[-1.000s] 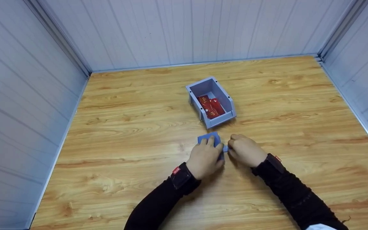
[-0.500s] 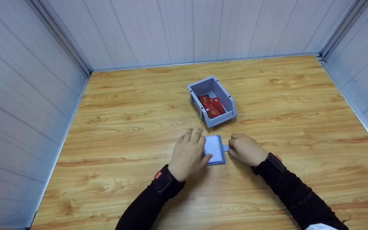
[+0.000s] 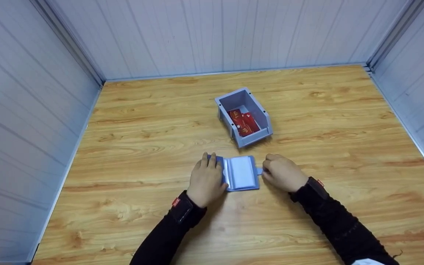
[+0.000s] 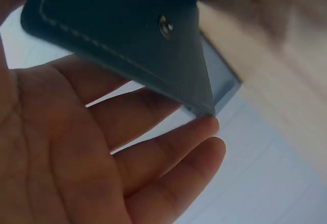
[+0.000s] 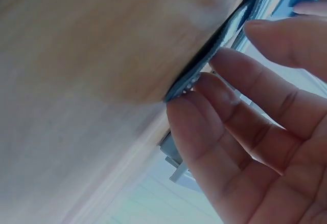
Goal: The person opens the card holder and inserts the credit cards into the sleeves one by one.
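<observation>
A blue card holder [image 3: 243,172] lies unfolded on the table in the head view, its clear sleeves facing up. My left hand [image 3: 206,181] rests on its left cover, fingers nearly straight. In the left wrist view that cover [image 4: 117,35], with stitching and a metal snap, stands tilted in front of the fingers [image 4: 163,155]; most of the thumb is out of sight. At the right edge, my right hand [image 3: 283,172] holds the short strap [image 3: 259,171] by its end. The right wrist view shows bent fingertips [image 5: 191,116] against the strap [image 5: 204,60].
Behind the card holder stands a grey open-front bin [image 3: 258,138] with several red cards [image 3: 243,123] inside. Pale panel walls [image 3: 204,36] enclose the wooden table [image 3: 142,121] at the back and both sides.
My left hand has moved left, swinging the card holder's cover over, so the clear sleeves and the fold now show. My right hand has stayed at the strap.
</observation>
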`<state>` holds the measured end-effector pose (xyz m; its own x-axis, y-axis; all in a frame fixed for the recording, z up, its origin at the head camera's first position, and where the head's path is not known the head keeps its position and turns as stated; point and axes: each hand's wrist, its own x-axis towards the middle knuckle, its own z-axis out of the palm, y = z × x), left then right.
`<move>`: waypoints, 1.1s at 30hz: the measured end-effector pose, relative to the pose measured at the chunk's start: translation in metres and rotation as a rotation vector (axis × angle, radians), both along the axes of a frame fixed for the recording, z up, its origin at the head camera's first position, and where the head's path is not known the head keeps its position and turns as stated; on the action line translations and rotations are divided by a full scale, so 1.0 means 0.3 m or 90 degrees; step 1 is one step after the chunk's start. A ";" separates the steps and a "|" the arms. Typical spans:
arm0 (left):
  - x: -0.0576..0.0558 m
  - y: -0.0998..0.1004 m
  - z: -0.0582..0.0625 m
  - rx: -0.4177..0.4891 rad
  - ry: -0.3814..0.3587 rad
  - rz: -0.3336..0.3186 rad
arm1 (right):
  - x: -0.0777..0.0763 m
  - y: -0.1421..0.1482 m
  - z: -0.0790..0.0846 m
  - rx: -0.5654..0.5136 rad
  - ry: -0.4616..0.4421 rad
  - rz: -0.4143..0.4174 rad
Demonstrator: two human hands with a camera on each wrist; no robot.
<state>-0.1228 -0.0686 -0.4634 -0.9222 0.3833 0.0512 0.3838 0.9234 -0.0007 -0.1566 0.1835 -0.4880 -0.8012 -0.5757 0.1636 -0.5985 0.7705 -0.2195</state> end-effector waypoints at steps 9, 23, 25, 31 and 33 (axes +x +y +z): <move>-0.005 -0.010 -0.031 0.040 -0.070 -0.015 | 0.003 -0.004 -0.003 -0.006 0.010 0.002; -0.021 -0.036 -0.015 0.067 -0.192 -0.032 | 0.003 -0.007 0.012 0.008 -0.025 -0.010; -0.022 -0.036 -0.018 0.060 -0.188 -0.033 | 0.001 -0.008 0.016 0.013 -0.036 -0.010; -0.026 -0.034 -0.025 0.064 -0.173 -0.043 | -0.015 -0.008 0.037 0.025 -0.081 -0.016; -0.025 -0.035 -0.024 0.067 -0.171 -0.047 | -0.026 -0.008 0.049 0.012 -0.086 -0.021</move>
<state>-0.1304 -0.0789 -0.4706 -0.8784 0.4547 -0.1474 0.4228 0.8829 0.2041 -0.1644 0.1812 -0.4733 -0.8339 -0.5504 0.0417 -0.5384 0.7943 -0.2813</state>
